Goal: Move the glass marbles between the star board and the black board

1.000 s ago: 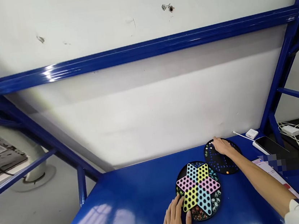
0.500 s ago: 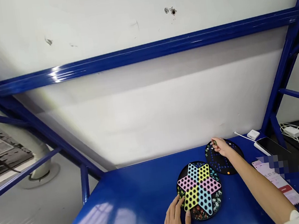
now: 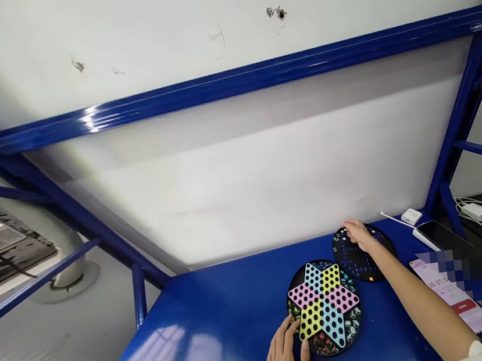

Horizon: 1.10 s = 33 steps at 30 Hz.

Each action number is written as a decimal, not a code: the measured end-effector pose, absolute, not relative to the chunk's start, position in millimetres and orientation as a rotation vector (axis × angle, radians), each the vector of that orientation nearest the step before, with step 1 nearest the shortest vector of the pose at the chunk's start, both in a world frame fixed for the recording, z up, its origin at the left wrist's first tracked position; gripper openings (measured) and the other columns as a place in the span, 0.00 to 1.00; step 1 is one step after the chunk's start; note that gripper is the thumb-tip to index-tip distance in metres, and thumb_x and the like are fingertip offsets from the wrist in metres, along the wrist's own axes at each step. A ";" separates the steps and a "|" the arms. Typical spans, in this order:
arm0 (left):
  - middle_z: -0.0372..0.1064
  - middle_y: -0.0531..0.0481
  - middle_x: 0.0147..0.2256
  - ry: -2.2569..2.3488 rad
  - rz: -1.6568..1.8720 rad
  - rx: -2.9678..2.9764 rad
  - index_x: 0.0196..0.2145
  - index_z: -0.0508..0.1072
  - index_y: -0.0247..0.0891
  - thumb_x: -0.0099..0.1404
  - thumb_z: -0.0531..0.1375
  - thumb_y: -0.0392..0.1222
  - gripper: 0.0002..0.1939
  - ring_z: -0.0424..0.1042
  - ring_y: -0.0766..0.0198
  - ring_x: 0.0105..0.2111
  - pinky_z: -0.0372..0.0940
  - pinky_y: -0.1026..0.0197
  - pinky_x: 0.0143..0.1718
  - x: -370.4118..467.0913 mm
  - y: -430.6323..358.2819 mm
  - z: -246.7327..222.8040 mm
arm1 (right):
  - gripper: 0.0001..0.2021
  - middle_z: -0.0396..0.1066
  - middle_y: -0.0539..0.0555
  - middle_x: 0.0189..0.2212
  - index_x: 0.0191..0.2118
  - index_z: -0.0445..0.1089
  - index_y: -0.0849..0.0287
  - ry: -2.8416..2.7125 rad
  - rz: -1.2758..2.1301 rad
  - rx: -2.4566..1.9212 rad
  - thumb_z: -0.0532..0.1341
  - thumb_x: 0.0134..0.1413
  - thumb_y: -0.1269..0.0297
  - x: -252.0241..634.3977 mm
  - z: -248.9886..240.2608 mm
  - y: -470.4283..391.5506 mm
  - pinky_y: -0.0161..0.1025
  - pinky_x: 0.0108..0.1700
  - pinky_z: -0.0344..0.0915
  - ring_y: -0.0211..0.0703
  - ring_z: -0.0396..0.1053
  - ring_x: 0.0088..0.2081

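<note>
A Chinese checkers board [image 3: 321,296] lies on the blue table, a round black tray with a star of yellow, pink and light-blue points. Green, red, clear and blue glass marbles [image 3: 326,344] sit in pockets around the star. At its lower left rim is my left hand [image 3: 285,351], thumb and fingers apart, fingertips at the edge near the green marbles. My right hand [image 3: 357,233] is over the far part of a second round black disc [image 3: 357,268] with holes, thumb and fingers pinched together. Whatever is between those fingertips is hidden. A few small marbles [image 3: 335,246] lie along the disc's left edge.
To the right, a phone [image 3: 455,295] shows a running timer, beside a dark device [image 3: 443,234], partly blurred out. A white charger [image 3: 411,216] and cable lie behind them. A blue metal frame [image 3: 229,85] and a white wall [image 3: 266,171] stand behind the table.
My right hand has shifted slightly towards the disc's far edge, its fingers still pinched. My left hand stays at the board's rim. The whole view has shifted a little.
</note>
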<state>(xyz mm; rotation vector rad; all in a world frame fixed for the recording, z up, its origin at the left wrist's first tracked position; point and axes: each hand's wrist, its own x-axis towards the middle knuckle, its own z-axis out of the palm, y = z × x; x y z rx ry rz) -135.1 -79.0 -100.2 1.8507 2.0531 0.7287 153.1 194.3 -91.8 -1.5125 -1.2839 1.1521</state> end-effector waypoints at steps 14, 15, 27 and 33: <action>0.70 0.45 0.59 2.083 0.925 1.874 0.52 0.76 0.47 0.72 0.50 0.57 0.22 0.67 0.48 0.60 0.66 0.42 0.59 -126.8 -80.5 -106.6 | 0.18 0.76 0.68 0.40 0.52 0.67 0.66 -2.181 0.373 -1.883 0.48 0.71 0.60 112.2 -93.1 173.6 0.46 0.45 0.67 0.57 0.76 0.44; 0.70 0.45 0.59 2.058 0.891 1.894 0.53 0.75 0.47 0.72 0.50 0.56 0.22 0.68 0.48 0.60 0.66 0.42 0.59 -129.3 -80.1 -106.4 | 0.17 0.76 0.68 0.41 0.51 0.68 0.66 -2.205 0.367 -1.865 0.48 0.71 0.60 113.8 -93.3 172.8 0.47 0.46 0.67 0.57 0.76 0.44; 0.67 0.44 0.61 2.017 0.800 1.914 0.54 0.74 0.46 0.72 0.50 0.55 0.22 0.66 0.49 0.61 0.65 0.43 0.60 -131.6 -80.1 -98.1 | 0.11 0.70 0.54 0.26 0.32 0.65 0.55 -1.850 0.695 -1.562 0.62 0.63 0.56 132.2 -101.3 168.5 0.36 0.37 0.66 0.46 0.73 0.34; 0.69 0.45 0.60 2.031 0.811 1.926 0.53 0.74 0.46 0.72 0.51 0.56 0.21 0.67 0.50 0.60 0.66 0.44 0.59 -131.3 -80.0 -96.9 | 0.22 0.61 0.48 0.21 0.27 0.54 0.52 -1.467 0.934 -1.437 0.39 0.69 0.46 147.5 -88.2 171.2 0.34 0.21 0.55 0.38 0.58 0.19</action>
